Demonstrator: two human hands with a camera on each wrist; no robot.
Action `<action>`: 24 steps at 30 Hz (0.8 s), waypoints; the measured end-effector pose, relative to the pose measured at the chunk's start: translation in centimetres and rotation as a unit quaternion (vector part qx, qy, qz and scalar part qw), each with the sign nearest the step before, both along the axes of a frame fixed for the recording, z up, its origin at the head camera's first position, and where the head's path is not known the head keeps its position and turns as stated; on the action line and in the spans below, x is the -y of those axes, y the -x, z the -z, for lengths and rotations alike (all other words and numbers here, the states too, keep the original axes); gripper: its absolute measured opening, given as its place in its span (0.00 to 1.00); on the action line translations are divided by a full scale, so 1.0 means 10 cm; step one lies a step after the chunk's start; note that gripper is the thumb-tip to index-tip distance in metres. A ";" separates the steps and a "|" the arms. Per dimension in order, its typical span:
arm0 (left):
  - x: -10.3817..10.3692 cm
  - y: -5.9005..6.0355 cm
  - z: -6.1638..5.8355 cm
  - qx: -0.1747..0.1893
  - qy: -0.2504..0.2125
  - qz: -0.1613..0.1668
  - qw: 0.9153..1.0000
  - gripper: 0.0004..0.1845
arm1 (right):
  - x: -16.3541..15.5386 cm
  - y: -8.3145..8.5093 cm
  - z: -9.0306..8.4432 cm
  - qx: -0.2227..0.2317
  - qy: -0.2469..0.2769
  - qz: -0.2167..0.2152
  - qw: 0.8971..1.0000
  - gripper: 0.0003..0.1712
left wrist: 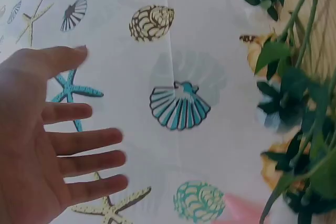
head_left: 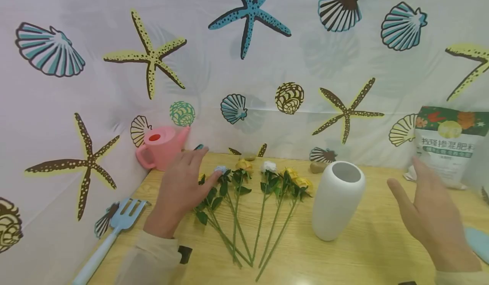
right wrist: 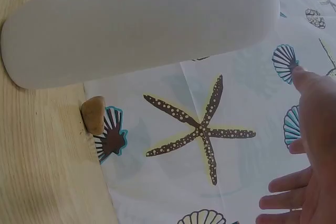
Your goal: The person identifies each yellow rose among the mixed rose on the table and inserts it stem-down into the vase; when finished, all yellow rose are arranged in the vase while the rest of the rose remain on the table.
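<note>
A shell-and-starfish cloth (head_left: 214,77) backs a wood-grained table (head_left: 302,255).

Head view: the white vase (head_left: 336,208), upright, serves as landmark. Judged by its glazed look, it is rigid, perhaps slippery and breakable, best held round its broad middle. The flowers (head_left: 270,184), fanned out to the left of the vase, appear light and flexible, best pinched mid-stem, below the leaves. They lie chiefly between the left hand (head_left: 181,187) and the vase; the vase stands between the flowers and the right hand (head_left: 431,213). The fertilizer bag (head_left: 451,145) is right of the vase, farther back.

Left wrist view: the left hand, on the vase's left, is empty, fingers extended and spread, apart from the blossoms.

Right wrist view: the right hand, on the vase's right, is empty, thumb held away from extended fingers, not touching the vase; a brown stone (right wrist: 93,115) lies behind the vase.
</note>
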State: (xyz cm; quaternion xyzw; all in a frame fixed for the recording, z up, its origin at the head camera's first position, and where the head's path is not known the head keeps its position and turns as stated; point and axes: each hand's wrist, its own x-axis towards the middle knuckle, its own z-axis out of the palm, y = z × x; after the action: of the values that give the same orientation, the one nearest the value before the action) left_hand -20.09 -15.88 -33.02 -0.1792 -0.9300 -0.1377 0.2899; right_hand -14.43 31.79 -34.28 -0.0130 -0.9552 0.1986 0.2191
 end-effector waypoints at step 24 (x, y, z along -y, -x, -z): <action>-1.21 -0.12 0.50 0.378 -0.183 0.184 0.889 0.16 | 0.56 0.01 0.17 -0.058 0.274 -0.176 0.943 0.25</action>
State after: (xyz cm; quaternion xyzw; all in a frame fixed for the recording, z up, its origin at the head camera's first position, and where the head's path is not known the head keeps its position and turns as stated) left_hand -18.91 -3.74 -37.99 -0.2257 -0.8776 -0.4140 -0.0863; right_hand -14.49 26.21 -35.96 0.1076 -0.8362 0.4890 0.2236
